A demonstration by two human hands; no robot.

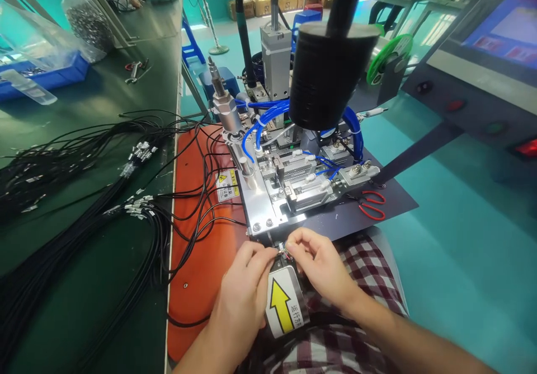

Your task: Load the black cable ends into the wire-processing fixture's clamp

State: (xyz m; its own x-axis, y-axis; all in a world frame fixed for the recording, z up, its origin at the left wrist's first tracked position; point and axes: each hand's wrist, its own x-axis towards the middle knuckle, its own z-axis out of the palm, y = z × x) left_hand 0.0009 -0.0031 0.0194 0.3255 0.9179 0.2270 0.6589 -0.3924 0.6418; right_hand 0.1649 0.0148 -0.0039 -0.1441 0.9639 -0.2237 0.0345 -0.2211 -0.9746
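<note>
My left hand (243, 295) and my right hand (321, 267) meet at the front edge of a small metal machine (285, 183). Both pinch the thin end of a black cable (282, 249), whose fine coloured wire tips show between my fingertips. Just below my hands lies a plate with a yellow arrow sticker (283, 305). The machine carries blue air hoses (268, 119) and a large black cylinder (329, 74) above it. Checked fabric covers my lap under my right wrist.
Bundles of black cables with metal ends (84, 195) spread over the green bench at left and onto the orange mat (197, 262). Red-handled scissors (371, 203) lie right of the machine. A blue bin (42, 74) and a bag of parts (88, 24) stand far left.
</note>
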